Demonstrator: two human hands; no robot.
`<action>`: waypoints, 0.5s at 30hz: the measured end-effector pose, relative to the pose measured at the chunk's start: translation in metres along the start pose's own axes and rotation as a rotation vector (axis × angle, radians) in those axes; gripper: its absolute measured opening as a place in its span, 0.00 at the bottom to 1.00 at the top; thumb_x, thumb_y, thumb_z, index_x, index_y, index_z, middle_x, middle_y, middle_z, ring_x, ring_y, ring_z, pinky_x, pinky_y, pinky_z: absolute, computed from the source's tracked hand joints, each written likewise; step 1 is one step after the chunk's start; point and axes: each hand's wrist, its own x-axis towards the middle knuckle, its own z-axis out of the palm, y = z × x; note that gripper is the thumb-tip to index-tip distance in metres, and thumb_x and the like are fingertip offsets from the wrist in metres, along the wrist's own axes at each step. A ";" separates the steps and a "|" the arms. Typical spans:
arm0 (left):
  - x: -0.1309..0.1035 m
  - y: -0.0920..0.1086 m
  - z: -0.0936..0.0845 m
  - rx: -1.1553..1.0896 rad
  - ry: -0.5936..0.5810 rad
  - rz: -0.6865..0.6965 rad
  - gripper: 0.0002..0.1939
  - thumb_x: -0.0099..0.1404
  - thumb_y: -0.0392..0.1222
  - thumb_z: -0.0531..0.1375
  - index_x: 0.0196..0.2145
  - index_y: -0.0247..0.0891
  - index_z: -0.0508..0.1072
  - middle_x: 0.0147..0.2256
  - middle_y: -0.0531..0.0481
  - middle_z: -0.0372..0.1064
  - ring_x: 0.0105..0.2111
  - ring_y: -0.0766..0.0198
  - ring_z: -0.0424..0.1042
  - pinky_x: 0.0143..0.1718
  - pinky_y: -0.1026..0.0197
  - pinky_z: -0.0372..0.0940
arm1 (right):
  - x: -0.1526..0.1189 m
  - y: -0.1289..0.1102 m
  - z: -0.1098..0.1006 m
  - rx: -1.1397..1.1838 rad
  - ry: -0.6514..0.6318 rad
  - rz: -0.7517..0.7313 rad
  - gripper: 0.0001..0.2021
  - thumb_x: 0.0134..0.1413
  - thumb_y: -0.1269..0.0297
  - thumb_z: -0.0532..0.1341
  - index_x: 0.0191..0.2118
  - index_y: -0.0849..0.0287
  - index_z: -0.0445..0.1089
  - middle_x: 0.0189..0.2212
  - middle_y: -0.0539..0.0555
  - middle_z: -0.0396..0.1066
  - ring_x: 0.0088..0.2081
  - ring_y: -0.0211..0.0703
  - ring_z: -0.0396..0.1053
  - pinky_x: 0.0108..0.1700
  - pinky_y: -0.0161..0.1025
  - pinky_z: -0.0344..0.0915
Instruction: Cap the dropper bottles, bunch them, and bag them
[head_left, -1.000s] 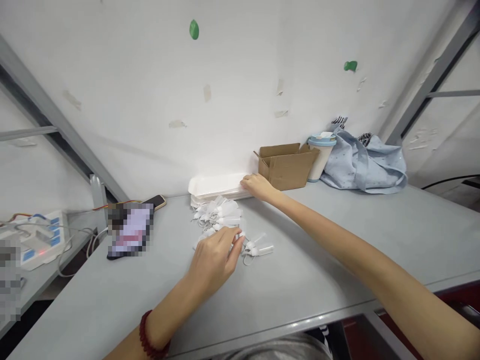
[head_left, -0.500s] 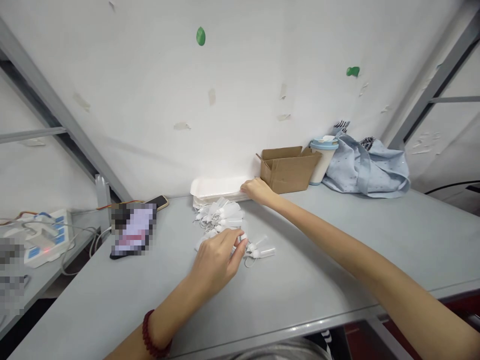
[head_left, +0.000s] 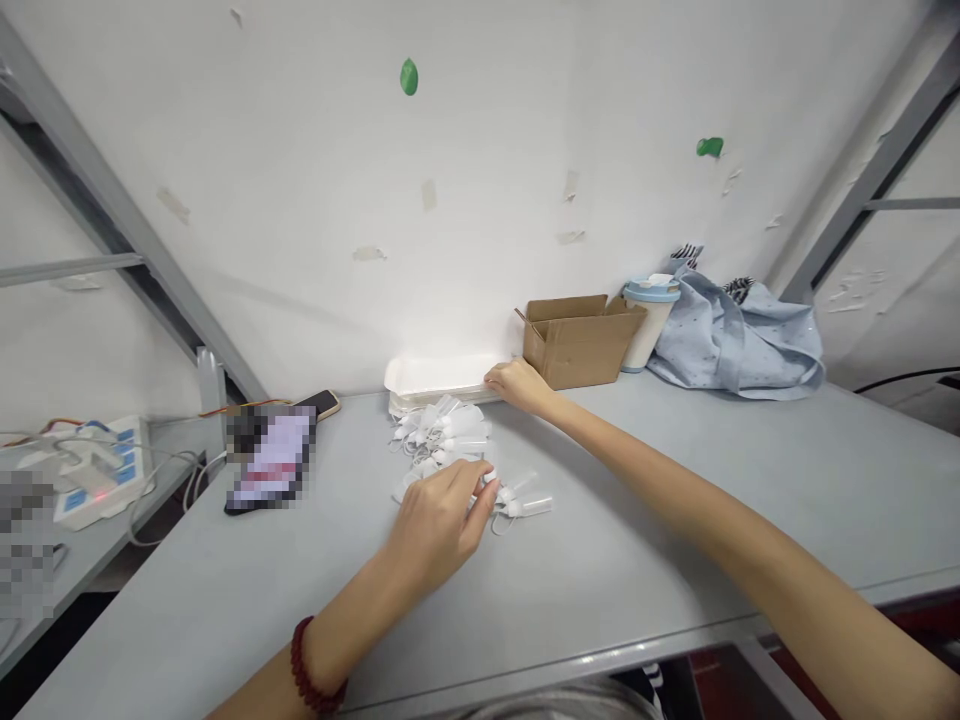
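My left hand, with a dark red bead bracelet at the wrist, is at the near side of a pile of small clear tubes with white caps and thin cords. Its thumb and forefinger pinch a small white cap. Just right of these fingers, a couple of loose tubes lie on the grey table. My right hand reaches to the back, its fingers closed on the right end of the stacked shallow white trays, which stand against the wall behind the pile.
An open cardboard box, a lidded cup and a light blue bag stand at the back right. Two phones, one blurred and one dark, lie left. A power strip with cables is at the far left.
The whole view has shifted slightly. Both hands keep nearly the same places and poses, at the tubes and at the trays.
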 end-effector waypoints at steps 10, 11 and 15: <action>0.004 0.006 -0.005 -0.304 -0.043 -0.288 0.10 0.65 0.43 0.53 0.35 0.36 0.71 0.26 0.50 0.70 0.22 0.66 0.65 0.25 0.64 0.59 | 0.005 -0.001 0.006 -0.017 0.174 -0.084 0.12 0.55 0.79 0.53 0.31 0.65 0.74 0.34 0.59 0.73 0.33 0.42 0.67 0.38 0.36 0.54; 0.007 0.006 -0.008 -0.430 -0.059 -0.405 0.12 0.64 0.45 0.53 0.33 0.36 0.72 0.24 0.50 0.69 0.21 0.67 0.64 0.23 0.65 0.58 | 0.002 -0.002 0.003 -0.018 0.210 -0.084 0.12 0.55 0.78 0.52 0.31 0.65 0.73 0.34 0.60 0.72 0.34 0.42 0.67 0.39 0.36 0.55; 0.020 0.000 -0.028 -1.077 -0.075 -0.894 0.23 0.63 0.57 0.51 0.38 0.32 0.71 0.23 0.50 0.69 0.15 0.70 0.61 0.15 0.68 0.52 | -0.025 -0.008 -0.006 -0.030 0.386 -0.098 0.13 0.59 0.77 0.47 0.38 0.67 0.69 0.38 0.63 0.69 0.38 0.46 0.65 0.41 0.40 0.58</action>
